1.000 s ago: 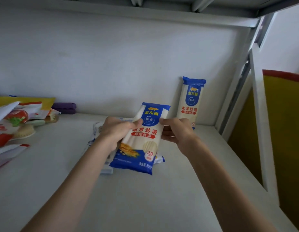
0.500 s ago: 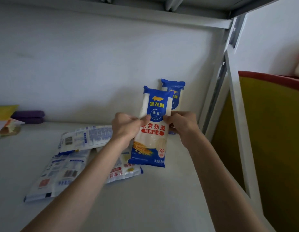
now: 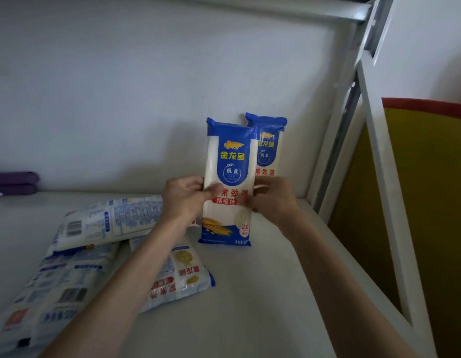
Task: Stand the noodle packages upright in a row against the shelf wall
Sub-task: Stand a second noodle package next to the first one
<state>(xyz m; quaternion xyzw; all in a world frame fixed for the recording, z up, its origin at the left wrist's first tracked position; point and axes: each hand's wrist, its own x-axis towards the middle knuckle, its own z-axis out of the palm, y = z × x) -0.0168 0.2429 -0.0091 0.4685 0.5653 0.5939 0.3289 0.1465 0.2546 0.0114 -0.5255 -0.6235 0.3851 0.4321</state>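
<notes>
A blue-and-white noodle package [image 3: 230, 161] is held upright between my left hand [image 3: 184, 197] and my right hand [image 3: 272, 196], each gripping one side at mid-height. Its bottom edge is at or just above the white shelf [image 3: 250, 293]. Right behind it, a second identical package [image 3: 270, 148] stands upright against the white shelf wall [image 3: 146, 86], partly hidden. Several more noodle packages lie flat at the left: one [image 3: 108, 223] face down, another [image 3: 177, 275] under my left forearm, a third [image 3: 53, 293] nearer the front.
Purple rolled items [image 3: 15, 182] lie at the far left against the wall. A white metal upright [image 3: 353, 99] bounds the shelf on the right, with a yellow panel [image 3: 431, 202] beyond it.
Both hands have carried the package from low over the flat pile up and toward the wall, turning it upright in front of the standing package. The view has swung right.
</notes>
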